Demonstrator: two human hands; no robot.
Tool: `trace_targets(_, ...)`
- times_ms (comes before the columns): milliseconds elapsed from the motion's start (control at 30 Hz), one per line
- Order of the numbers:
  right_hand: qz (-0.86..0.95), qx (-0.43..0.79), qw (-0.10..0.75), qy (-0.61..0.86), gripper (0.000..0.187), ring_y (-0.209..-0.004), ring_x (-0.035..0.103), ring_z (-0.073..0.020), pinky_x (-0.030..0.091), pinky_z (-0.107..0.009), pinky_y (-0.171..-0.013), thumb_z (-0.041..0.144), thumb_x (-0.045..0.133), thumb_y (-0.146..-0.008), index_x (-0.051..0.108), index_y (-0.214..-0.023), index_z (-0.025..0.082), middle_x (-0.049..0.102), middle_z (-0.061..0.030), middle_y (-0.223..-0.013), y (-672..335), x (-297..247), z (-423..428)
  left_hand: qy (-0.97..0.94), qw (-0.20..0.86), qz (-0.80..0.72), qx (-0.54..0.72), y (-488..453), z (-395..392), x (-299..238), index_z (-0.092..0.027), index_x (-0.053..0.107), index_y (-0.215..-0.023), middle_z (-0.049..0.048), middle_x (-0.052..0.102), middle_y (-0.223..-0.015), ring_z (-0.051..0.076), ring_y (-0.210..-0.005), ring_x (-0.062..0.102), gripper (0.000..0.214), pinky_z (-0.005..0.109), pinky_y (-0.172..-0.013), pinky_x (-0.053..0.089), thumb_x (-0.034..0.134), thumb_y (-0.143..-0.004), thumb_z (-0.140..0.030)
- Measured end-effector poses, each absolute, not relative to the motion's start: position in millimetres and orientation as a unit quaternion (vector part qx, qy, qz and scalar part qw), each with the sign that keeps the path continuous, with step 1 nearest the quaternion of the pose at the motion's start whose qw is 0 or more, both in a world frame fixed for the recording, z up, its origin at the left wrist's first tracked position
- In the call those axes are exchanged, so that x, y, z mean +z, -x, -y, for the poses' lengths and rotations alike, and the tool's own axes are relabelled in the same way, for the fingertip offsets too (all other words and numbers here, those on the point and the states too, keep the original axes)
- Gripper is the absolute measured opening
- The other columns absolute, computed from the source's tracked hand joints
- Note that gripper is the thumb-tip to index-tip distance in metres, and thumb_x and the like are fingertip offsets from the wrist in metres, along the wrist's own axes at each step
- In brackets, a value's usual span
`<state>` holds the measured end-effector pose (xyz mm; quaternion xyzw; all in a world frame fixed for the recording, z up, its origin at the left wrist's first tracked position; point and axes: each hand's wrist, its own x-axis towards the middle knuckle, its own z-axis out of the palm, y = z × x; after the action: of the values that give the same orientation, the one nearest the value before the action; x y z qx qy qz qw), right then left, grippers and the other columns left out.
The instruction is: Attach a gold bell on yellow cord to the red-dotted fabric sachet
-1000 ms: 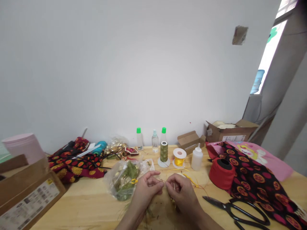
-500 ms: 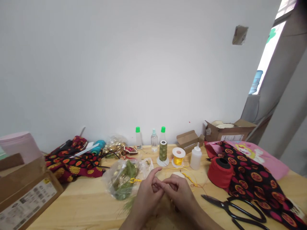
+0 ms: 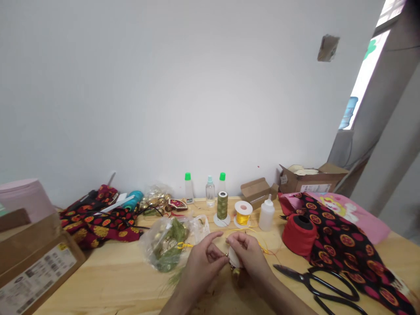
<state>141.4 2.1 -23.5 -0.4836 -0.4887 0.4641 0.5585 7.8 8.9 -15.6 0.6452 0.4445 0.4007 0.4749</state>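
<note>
Low over the table's front, my left hand (image 3: 204,261) has its thumb and fingers pinched at the edge of a white round piece (image 3: 235,259), with a tiny dark bit at the tips that I cannot make out. My right hand (image 3: 250,254) is closed on that white piece and covers its right side. Just below it a small gold bell (image 3: 235,272) shows, partly hidden. Left of my hands lies a clear plastic bag (image 3: 154,247) with green tassels (image 3: 177,232). Behind them stand a green thread spool (image 3: 222,206) and a yellow cord spool (image 3: 243,218).
Large black scissors (image 3: 306,278) lie at the right beside a red thread cone (image 3: 299,236) and patterned cloth (image 3: 348,245). A white squeeze bottle (image 3: 267,214) stands behind my right hand. Cardboard boxes (image 3: 36,262) edge the left. Gold bells (image 3: 157,200) sit at the back.
My hands have moved slightly apart from fingertips touching. The white round piece and the gold bell now show between and under them.
</note>
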Motion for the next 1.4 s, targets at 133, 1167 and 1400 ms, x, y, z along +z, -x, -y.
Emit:
trace_targets(133,0.525,0.447,0.571,0.445,0.031,-0.047,0.039,-0.0079,0.032,-0.018,-0.043,0.045,0.056,-0.067,0.053,-0.064,0.014,0.044,0.0040,-0.053,-147,-16,2,-0.660,0.483,-0.432,0.380,-6,-5,-8,-0.016,0.067,-0.075,0.0006,0.064,-0.055,0.013,-0.051,0.055,0.019,0.019,-0.049,0.039,0.065,-0.056,-0.019)
trace_targets(1167,0.621,0.533,0.440,0.370,0.025,-0.033,0.034,-0.0034,0.025,-0.015,-0.033,0.039,0.057,-0.067,0.052,-0.065,0.015,0.043,0.0079,-0.043,-136,3,26,-0.697,0.440,-0.403,0.399,-5,44,-10,-0.013,0.068,-0.081,0.0066,0.067,-0.078,0.019,-0.076,0.057,0.028,0.024,-0.068,0.042,0.047,-0.076,-0.031)
trace_targets(1400,0.568,0.532,0.508,0.370,0.033,-0.034,0.040,-0.0047,0.030,-0.016,-0.034,0.045,0.060,-0.064,0.050,-0.063,0.013,0.048,0.0054,-0.045,-131,-2,28,-0.621,0.514,-0.383,0.451,-11,41,-17,-0.011,0.066,-0.071,0.0045,0.066,-0.063,0.017,-0.064,0.057,0.029,0.024,-0.063,0.042,0.052,-0.072,-0.036)
